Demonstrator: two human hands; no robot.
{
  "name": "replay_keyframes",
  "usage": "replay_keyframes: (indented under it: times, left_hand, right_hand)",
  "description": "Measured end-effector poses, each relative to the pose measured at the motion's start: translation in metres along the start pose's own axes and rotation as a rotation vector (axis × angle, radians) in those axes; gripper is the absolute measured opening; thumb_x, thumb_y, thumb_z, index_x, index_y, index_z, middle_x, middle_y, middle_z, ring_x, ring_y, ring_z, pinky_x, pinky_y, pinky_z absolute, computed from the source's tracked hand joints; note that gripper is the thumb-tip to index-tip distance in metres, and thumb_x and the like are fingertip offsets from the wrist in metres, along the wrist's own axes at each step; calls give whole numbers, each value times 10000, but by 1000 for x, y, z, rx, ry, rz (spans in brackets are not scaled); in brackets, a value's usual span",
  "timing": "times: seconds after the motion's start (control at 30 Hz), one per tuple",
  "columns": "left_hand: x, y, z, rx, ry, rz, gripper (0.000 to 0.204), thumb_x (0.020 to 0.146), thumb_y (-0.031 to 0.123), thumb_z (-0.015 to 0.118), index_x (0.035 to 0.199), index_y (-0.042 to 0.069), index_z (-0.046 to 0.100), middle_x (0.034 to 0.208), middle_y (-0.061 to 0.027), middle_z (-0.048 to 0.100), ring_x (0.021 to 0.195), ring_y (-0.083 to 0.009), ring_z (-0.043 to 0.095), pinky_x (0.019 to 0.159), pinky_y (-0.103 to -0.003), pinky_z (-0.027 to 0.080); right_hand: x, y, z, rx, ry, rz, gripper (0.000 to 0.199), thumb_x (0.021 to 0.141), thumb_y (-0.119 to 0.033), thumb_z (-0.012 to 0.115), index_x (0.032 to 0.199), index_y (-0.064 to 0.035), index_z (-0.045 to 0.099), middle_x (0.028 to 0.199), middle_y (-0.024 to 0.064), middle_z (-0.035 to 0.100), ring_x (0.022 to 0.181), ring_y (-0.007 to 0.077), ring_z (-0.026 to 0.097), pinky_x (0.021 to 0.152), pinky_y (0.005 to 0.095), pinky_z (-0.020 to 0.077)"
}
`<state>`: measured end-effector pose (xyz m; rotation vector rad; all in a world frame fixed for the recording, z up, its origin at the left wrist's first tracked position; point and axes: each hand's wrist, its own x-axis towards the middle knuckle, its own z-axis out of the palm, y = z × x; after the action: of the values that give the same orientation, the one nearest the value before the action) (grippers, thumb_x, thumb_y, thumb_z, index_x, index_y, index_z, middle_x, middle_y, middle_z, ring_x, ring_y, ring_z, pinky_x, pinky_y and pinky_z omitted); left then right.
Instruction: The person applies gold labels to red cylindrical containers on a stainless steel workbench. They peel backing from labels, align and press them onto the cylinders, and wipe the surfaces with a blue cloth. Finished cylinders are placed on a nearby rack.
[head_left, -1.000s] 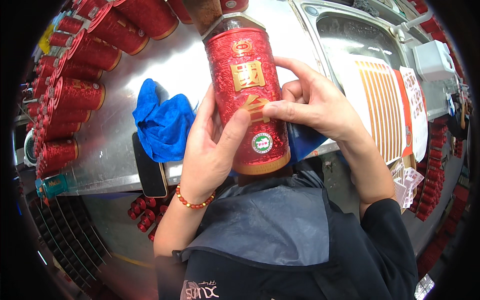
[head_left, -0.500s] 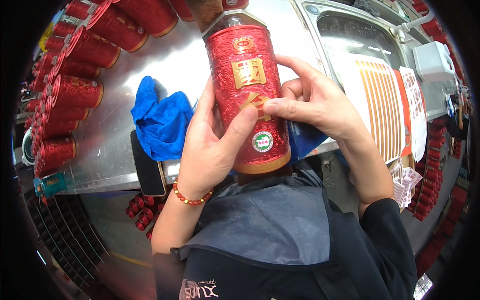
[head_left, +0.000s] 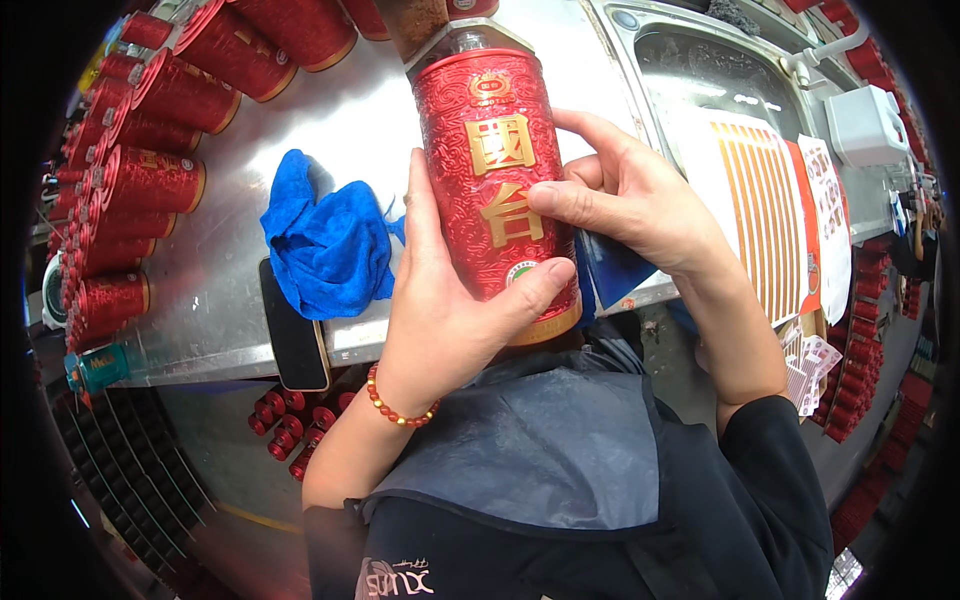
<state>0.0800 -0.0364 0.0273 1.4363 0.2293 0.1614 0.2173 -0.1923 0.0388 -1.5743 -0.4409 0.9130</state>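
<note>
A red embossed bottle with gold characters and a gold base band lies in front of me, its clear neck pointing away against a metal bracket. My left hand wraps its left side near the base, the thumb lying over a round green-and-white sticker that is partly hidden. From the right, my right hand grips the bottle, thumb pressed on the lower gold character and fingers behind the side. Left of the bottle is a crumpled blue cloth, overlapping a dark phone on the metal table.
Rows of red bottles stand along the table's left side. At right, a sink is set in the counter, with a sheet of orange strips and a white plastic jug beyond. Red caps sit below the table edge.
My left hand has slid down toward the bottle's base, and its thumb has moved off the lower gold character onto the round sticker. The right hand stays nearly in place.
</note>
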Motion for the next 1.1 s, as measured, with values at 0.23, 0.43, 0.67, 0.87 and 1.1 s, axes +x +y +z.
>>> replay_keyframes:
  times: [0.23,0.43,0.67,0.87,1.1]
  left_hand:
    - [1,3,-1,-78,-37,-31,1151,861,123,837,1607,-65,-18,1427,-216,527,1271,-266,604,1041,-393,527]
    - [-1,3,-1,-102,-28,-1,1039,944,123,755,1617,-52,-17,1451,-201,507,1287,-246,584,1065,-377,500]
    - [-1,2,1,-148,45,-18,828,1046,148,623,1625,-59,68,1455,-183,511,1288,-206,567,1075,-352,478]
    - [0,1,-4,-153,3,-12,812,1053,143,608,1627,-58,69,1468,-184,505,1300,-206,557,1092,-350,464]
    - [0,7,-4,-310,6,-71,808,1053,128,600,1638,-30,66,1502,-181,478,1339,-214,530,1116,-357,448]
  right_hand:
    - [1,-1,-2,-18,-22,-8,947,828,-367,890,1516,71,408,732,-10,663,628,29,561,550,200,394]
    - [1,0,-3,1,-17,9,952,825,-356,895,1516,77,403,726,-5,664,631,32,571,554,199,402]
    - [1,0,-1,-13,-19,-10,953,810,-282,908,1531,65,390,726,-16,632,650,34,576,599,196,423]
    - [-2,-10,-1,-56,-43,42,926,805,-154,909,1549,28,389,756,-42,593,683,20,562,636,183,418]
    - [0,1,-3,-1,-30,-2,992,804,-333,912,1530,85,381,733,10,665,659,43,593,612,193,431]
